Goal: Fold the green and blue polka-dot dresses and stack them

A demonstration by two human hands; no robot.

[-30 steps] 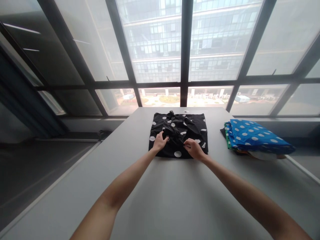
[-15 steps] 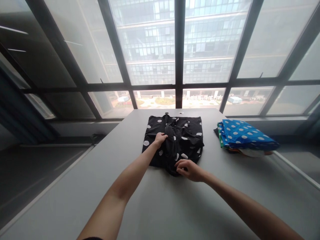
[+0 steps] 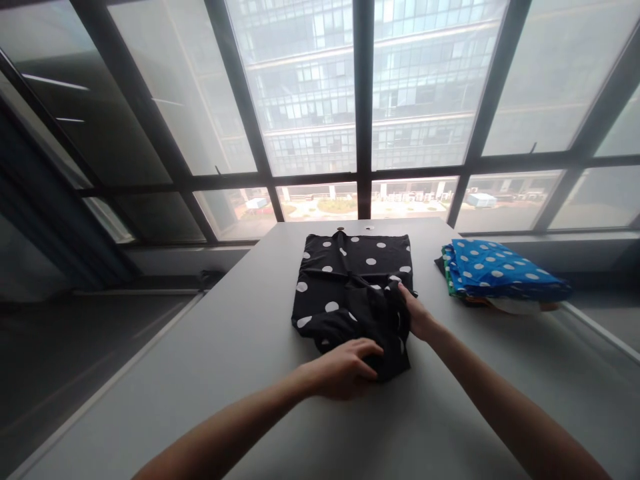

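While both arms reach in from the near edge, readout runs left to right:

table: grey table [image 3: 200, 373], long, running up to the window wall [image 3: 320, 100].
left hand: left hand [image 3: 345, 368] lies palm-down on the near bunched edge of the garment, fingers together and curled over the fabric, pinning or gripping it. Can't tell which, since the fingertips sink into dark folds.
garment: black polka-dot garment [image 3: 350, 280] sits mid-table at the far end. Far half lies flat, near right corner is crumpled into a lump between the hands.
right hand: right hand [image 3: 415, 315] is on the garment's right edge, fingers pressed together and closed on a fold there.
stack: blue polka-dot cloth [image 3: 495, 270] tops a folded pile right of the garment, apart from it. Green edge shows beneath.
step: judged mid-fold, bunched section being gathered and laid across the flat part.
next move calls for: likely both hands drawing the lump taut and smoothing it flat, edges lined up with the panel below.
writing: none readable. No brand or label visible on either cloth.
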